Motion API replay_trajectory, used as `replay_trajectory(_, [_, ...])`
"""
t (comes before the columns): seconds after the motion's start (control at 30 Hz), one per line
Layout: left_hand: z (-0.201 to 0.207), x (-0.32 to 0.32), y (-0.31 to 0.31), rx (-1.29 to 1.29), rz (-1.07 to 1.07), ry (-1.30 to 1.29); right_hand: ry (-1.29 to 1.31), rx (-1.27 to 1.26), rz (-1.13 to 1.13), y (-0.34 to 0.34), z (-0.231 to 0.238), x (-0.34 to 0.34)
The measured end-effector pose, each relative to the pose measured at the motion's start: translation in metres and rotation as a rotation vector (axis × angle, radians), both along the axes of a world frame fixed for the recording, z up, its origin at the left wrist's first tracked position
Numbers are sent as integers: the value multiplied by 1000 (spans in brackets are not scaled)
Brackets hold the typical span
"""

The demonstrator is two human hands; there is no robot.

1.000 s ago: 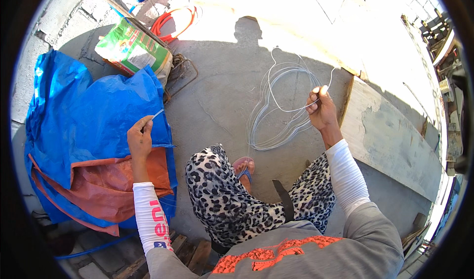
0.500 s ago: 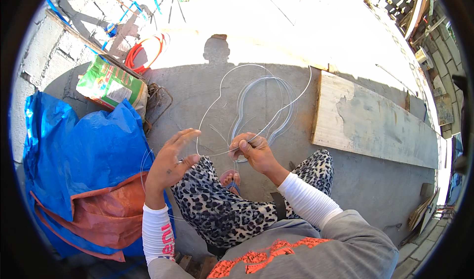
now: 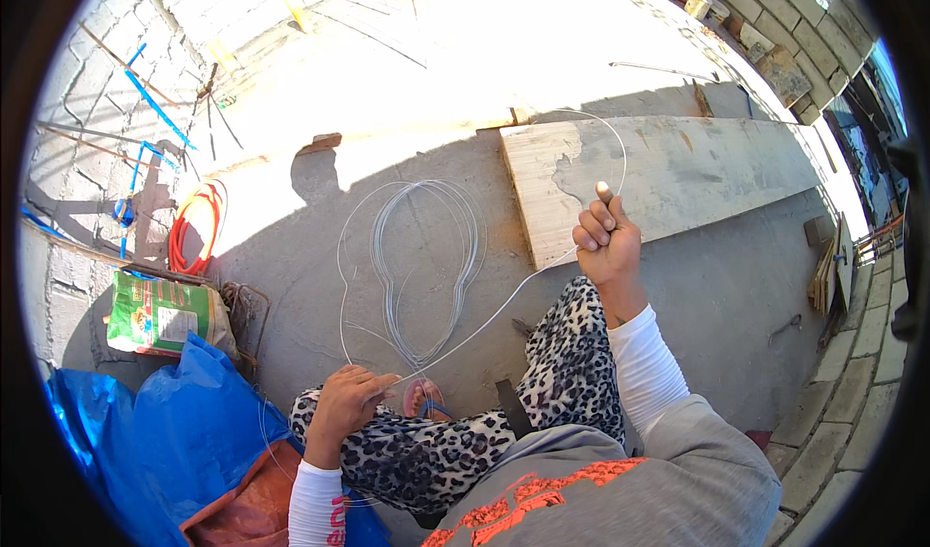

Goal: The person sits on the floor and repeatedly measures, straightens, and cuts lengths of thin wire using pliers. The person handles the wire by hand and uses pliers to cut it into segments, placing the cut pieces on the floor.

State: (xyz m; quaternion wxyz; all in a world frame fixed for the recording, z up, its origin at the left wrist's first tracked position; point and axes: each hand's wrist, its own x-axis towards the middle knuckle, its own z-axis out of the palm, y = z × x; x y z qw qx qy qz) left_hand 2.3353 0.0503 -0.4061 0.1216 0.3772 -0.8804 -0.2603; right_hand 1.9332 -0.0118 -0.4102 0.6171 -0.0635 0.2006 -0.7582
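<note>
A strand of thin metal wire (image 3: 484,325) stretches between my two hands, slanting up to the right. My left hand (image 3: 346,406), low by my left knee, pinches the wire's nearer stretch. Raised above my right knee, my right hand (image 3: 608,242) is closed in a fist around it, and the strand curves on past the fist over the board. On the ground in front of me lies a loose wire coil (image 3: 379,247) in several loops, its narrow end close to my sandalled foot (image 3: 424,399).
A wide wooden board (image 3: 668,184) lies at the right. To the left are a blue tarp (image 3: 179,431) with an orange side, a green and white bag (image 3: 165,312) and a coiled orange hose (image 3: 195,227). Block walls (image 3: 804,29) stand around.
My right hand has moved right and up, drawing the wire away from my left hand. My left hand has lowered and closed on the wire. The view has swung to the right.
</note>
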Motion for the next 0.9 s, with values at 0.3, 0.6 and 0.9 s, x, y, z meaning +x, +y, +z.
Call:
replay_trajectory(0.3, [-2,-51,-40,-144,64,104,46,-144,-248,80,19,-41])
replay_trajectory(0.6, [42,-192,-3,306,-67,482,-34,-218,-185,97,38,7])
replay_trajectory(0.9, [49,-174,20,227,-233,462,-80,-104,-72,111,38,8])
